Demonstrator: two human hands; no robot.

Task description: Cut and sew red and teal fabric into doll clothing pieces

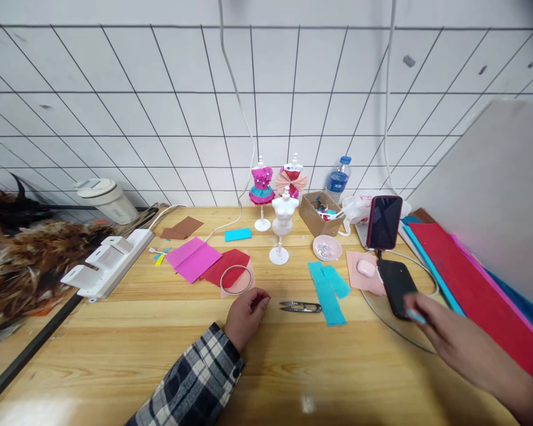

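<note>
The left hand (247, 315) rests on the wooden table (288, 367), its fingers loosely curled closed; I see nothing in them. Just to its right lie the snips (294, 306), tips pointing left. They look like thin, stiff metal, probably light but sharp, so the safe hold is the right end, at the handle. The right hand (448, 332), blurred, pinches a small blue piece (416, 316) at the right, over the near end of the black device (395, 285). This piece seems very light, perhaps soft; a gentle fingertip grip on its edge should suffice.
</note>
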